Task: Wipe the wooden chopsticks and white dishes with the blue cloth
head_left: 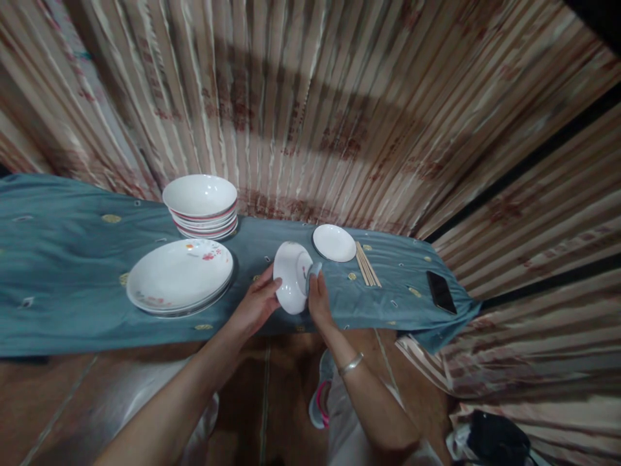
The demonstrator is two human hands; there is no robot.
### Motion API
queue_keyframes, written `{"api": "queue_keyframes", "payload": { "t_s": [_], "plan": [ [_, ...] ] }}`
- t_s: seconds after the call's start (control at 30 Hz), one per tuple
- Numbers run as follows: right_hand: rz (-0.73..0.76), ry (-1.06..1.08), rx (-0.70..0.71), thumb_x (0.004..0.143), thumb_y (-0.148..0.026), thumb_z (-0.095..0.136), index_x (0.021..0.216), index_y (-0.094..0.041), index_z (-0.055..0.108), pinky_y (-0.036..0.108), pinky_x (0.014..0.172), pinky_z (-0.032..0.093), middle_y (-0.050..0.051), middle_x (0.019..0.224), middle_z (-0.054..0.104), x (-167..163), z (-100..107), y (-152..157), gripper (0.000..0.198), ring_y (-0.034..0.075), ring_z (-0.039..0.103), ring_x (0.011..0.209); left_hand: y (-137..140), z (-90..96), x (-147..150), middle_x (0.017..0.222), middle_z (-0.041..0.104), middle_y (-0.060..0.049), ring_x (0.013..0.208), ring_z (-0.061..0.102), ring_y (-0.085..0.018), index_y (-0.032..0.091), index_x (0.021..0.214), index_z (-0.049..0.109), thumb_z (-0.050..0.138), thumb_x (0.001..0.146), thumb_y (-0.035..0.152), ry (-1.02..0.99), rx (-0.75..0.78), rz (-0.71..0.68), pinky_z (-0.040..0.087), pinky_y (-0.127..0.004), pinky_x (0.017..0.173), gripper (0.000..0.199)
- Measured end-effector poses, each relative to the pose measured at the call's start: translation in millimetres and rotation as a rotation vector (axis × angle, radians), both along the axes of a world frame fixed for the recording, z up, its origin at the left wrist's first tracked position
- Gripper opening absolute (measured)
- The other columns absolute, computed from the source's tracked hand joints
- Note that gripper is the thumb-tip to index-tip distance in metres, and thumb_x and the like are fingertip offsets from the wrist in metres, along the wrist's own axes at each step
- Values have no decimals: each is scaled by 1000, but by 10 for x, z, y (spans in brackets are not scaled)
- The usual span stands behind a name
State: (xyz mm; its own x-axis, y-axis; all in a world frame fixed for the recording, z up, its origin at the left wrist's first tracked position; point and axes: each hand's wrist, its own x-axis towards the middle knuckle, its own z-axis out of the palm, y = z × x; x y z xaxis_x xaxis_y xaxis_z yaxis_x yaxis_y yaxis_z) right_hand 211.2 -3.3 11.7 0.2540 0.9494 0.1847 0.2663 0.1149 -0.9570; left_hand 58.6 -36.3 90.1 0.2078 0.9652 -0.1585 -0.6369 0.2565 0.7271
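Observation:
A white bowl (290, 279) with a small flower print is tilted on its side above the front edge of the table. My left hand (263, 298) grips its rim, with the thumb on the outside. My right hand (319, 298) is closed on a pale blue-grey cloth (314, 272), which it presses to the bowl's base. Most of the cloth is hidden by the fingers. Behind and to the right, a small white plate (334, 243) lies beside several wooden chopsticks (367, 265).
To the left stand a stack of bowls (200, 197) and, nearer me, a stack of oval plates (179, 275). A black phone (441, 292) lies at the right end of the blue-green tablecloth (272, 233). A pleated curtain (291, 116) hangs right behind the table.

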Motion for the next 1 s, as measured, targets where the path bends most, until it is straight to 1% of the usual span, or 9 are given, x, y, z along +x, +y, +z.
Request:
{"api": "queue_keyframes", "payload": {
  "t_s": [0.1,0.13,0.2,0.37,0.53,0.67,0.87,1.0],
  "plan": [
    [-23,-62,-85,88,-59,31,141,-10,32,43,114,17,15,149,31,-56,27,-104,72,22,26,139,9,4,-22,116,67,-10,101,63,-28,20,129,54,73,70,24,-2,-5,3,52,-41,84,62],
    [-11,-80,-89,88,-60,31,142,-10,30,42,115,15,15,151,27,-70,32,-134,73,22,22,141,11,6,-27,116,67,-10,101,63,-27,20,129,54,73,70,24,-3,-4,4,52,-41,84,62],
    [10,-107,-82,88,-60,29,143,-11,30,41,115,14,13,152,24,-84,38,-183,73,21,19,142,13,9,-32,116,67,-10,100,64,-27,20,129,54,73,71,25,-1,-2,6,53,-39,83,61],
    [27,-136,-28,91,-56,30,141,-14,35,43,116,14,11,150,29,-82,65,-252,66,21,21,141,16,-1,-35,116,67,-10,98,64,-26,20,128,55,72,71,24,5,-6,10,53,-38,83,60],
    [71,-140,3,92,-53,28,141,-13,34,42,116,16,11,150,29,-90,140,-325,64,20,22,141,27,-20,-40,111,69,-9,97,65,-26,20,127,55,72,71,23,-1,-13,15,53,-40,84,59],
    [96,-142,35,93,-53,28,142,-15,33,41,116,16,10,150,30,-87,170,-370,62,19,23,140,23,-16,-35,111,69,-10,98,65,-27,20,126,56,72,71,24,1,-3,11,53,-39,83,58],
    [95,-154,24,93,-52,28,141,-16,35,43,115,18,10,149,33,-88,169,-409,61,20,26,139,28,-15,-53,110,70,-9,99,64,-27,20,124,58,72,71,24,-4,15,7,53,-39,83,55],
    [109,-189,33,93,-51,28,142,-15,35,44,114,21,11,147,35,-127,220,-496,61,22,30,138,37,8,-72,108,70,-9,98,65,-27,20,127,56,73,69,24,-1,12,8,53,-39,84,60]
  ]
}}
